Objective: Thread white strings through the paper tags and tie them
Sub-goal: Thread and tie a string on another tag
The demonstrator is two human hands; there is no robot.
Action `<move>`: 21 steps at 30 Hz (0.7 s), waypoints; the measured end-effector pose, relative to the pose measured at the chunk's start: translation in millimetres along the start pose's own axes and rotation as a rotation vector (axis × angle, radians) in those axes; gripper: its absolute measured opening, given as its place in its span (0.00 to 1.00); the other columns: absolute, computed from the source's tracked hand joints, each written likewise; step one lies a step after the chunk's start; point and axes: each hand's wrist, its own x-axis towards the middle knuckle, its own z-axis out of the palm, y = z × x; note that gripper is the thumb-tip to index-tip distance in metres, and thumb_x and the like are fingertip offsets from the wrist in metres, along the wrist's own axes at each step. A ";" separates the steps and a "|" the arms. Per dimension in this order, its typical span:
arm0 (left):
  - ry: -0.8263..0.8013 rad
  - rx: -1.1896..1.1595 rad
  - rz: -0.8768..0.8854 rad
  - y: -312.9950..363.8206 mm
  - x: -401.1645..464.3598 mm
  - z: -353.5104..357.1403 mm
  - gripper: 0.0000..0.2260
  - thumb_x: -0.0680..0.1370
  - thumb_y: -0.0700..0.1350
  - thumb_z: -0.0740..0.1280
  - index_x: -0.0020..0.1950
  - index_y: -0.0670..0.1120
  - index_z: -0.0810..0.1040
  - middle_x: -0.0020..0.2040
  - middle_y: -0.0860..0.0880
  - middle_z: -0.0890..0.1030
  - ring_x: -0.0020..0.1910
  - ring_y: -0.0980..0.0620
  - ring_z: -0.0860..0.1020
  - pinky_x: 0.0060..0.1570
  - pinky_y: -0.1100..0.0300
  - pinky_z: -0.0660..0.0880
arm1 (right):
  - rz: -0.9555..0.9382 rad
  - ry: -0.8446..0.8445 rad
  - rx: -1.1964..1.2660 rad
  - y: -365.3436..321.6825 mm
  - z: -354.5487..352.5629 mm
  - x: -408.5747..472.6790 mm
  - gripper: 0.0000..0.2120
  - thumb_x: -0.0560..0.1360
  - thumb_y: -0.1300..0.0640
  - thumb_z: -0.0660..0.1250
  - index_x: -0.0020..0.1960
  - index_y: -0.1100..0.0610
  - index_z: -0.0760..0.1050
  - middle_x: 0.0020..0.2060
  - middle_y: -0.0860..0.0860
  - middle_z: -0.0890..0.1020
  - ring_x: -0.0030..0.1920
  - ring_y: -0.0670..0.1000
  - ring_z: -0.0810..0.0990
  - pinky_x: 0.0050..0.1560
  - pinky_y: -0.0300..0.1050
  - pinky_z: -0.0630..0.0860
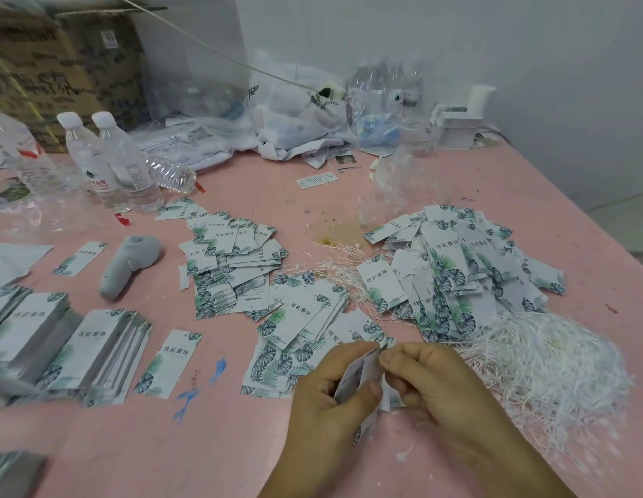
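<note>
Both hands gripping 1 tag

From my remote seat, the clearest print I can read is the four dark characters 玮宸服饰 on a loose paper tag lying face up on the pink table; the same characters show on the top tag of the stacked tags at the left and on several tags in the right-hand heap. A white plastic bag at the back carries the word HOTEL beside a dark logo. The cardboard box at the far left has large dark characters, too blurred for me to read. The water bottle bears a red label whose lettering I cannot make out.
</note>
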 end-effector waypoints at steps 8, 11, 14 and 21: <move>-0.021 -0.079 -0.062 1.0 0.4 -1.7 0.19 0.70 0.47 0.76 0.60 0.48 0.83 0.55 0.41 0.84 0.56 0.39 0.82 0.53 0.48 0.79 | -0.213 0.167 -0.147 5.0 4.5 0.3 0.09 0.73 0.55 0.73 0.35 0.52 0.79 0.22 0.44 0.72 0.23 0.42 0.66 0.24 0.31 0.64; -0.053 -0.268 -0.130 5.4 -0.5 0.8 0.20 0.69 0.47 0.78 0.59 0.43 0.82 0.54 0.36 0.84 0.54 0.35 0.82 0.54 0.42 0.79 | -0.302 0.215 -0.138 8.9 7.6 0.5 0.07 0.70 0.51 0.74 0.45 0.48 0.77 0.24 0.45 0.73 0.25 0.42 0.69 0.27 0.32 0.68; -0.031 -0.512 -0.266 11.1 0.8 2.9 0.22 0.68 0.45 0.77 0.58 0.36 0.81 0.51 0.31 0.82 0.49 0.37 0.81 0.49 0.45 0.79 | -0.302 0.185 -0.057 12.9 8.8 1.2 0.08 0.67 0.47 0.73 0.43 0.49 0.79 0.28 0.50 0.76 0.29 0.45 0.74 0.30 0.36 0.73; 0.033 -0.763 -0.475 14.7 2.4 0.2 0.24 0.62 0.34 0.71 0.58 0.30 0.78 0.50 0.29 0.81 0.43 0.35 0.82 0.47 0.45 0.78 | -0.116 -0.033 0.272 12.6 -1.5 6.8 0.09 0.65 0.53 0.79 0.35 0.53 0.79 0.29 0.55 0.79 0.30 0.51 0.80 0.28 0.40 0.75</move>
